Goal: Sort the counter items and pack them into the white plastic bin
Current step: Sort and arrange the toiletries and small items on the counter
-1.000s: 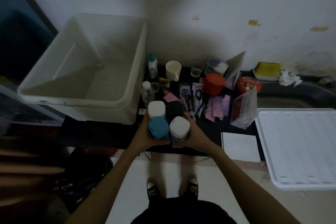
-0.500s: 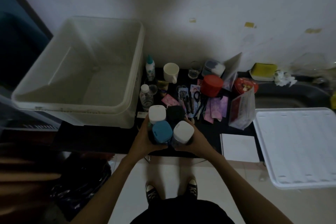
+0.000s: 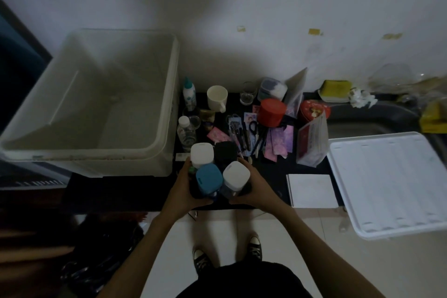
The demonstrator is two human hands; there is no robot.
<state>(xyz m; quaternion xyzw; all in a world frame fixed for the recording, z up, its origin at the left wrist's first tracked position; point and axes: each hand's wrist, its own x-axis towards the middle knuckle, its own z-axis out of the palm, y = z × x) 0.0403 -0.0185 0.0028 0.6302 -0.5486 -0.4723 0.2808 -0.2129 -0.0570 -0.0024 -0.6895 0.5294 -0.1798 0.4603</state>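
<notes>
Matt white plastic bin (image 3: 167, 94), clear glass tumbler (image 3: 248, 95) — glossy red tin (image 3: 314, 110), smooth cream mug (image 3: 217, 98)

We note bare forearms, no sleeves visible. The left hand (image 3: 183, 191) and right hand (image 3: 254, 189) carry no gloves. A black garment (image 3: 244, 280) and dark white-toed sneakers (image 3: 202, 260) are worn.

Both forearms reach fwd, converging. Left hand (image 3: 185, 189) cups the cluster's left side, fingers curled underneath. Right hand (image 3: 254, 186) grips its right side, thumb up.
</notes>
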